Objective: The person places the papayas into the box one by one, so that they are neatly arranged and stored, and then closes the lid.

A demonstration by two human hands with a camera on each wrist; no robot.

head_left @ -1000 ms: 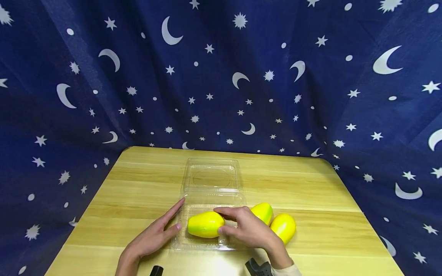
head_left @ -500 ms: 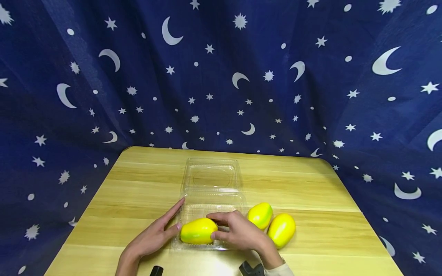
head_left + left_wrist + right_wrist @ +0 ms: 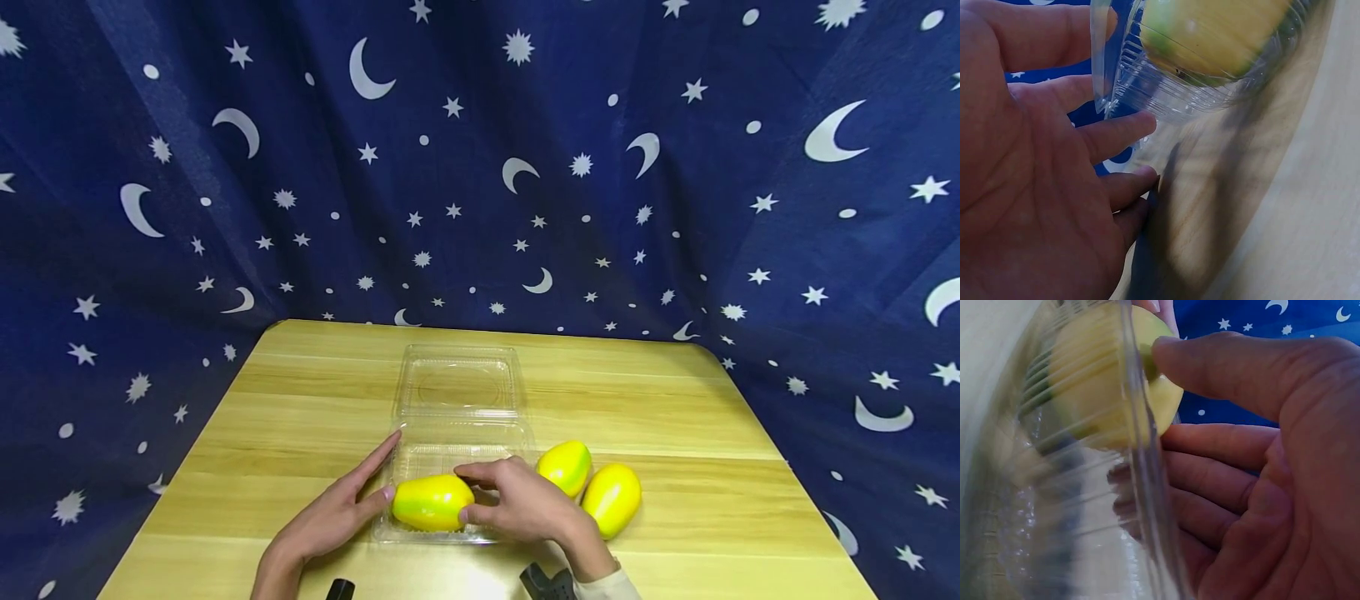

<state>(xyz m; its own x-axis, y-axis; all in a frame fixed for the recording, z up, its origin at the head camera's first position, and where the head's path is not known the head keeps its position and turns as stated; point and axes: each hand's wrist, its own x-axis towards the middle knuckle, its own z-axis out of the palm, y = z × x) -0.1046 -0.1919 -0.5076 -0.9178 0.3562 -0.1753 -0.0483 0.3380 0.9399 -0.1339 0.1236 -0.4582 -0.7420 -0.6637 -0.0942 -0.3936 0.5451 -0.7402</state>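
Note:
A yellow mango (image 3: pixel 432 502) with a green patch lies in the near left part of the clear plastic clamshell box (image 3: pixel 491 442). My right hand (image 3: pixel 521 504) holds its right end between thumb and fingers; in the right wrist view the thumb (image 3: pixel 1222 365) presses on the mango (image 3: pixel 1094 375), partly seen through the box wall. My left hand (image 3: pixel 330 517) is at the box's left side, its fingers fairly straight and its thumb tip at the rim near the mango. In the left wrist view, the fingers (image 3: pixel 1119 134) are spread beside the clear wall.
Two more yellow mangoes, one nearer the box (image 3: pixel 565 468) and one further right (image 3: pixel 612 501), lie on the wooden table (image 3: pixel 300 400). The box's lid (image 3: pixel 459 383) is folded back flat behind it. A dark blue curtain (image 3: pixel 480 167) with moons and stars surrounds the table.
The right hand has brought the mango left and toward the near side of the box, where it has stayed for the last half second. The left hand has kept its place.

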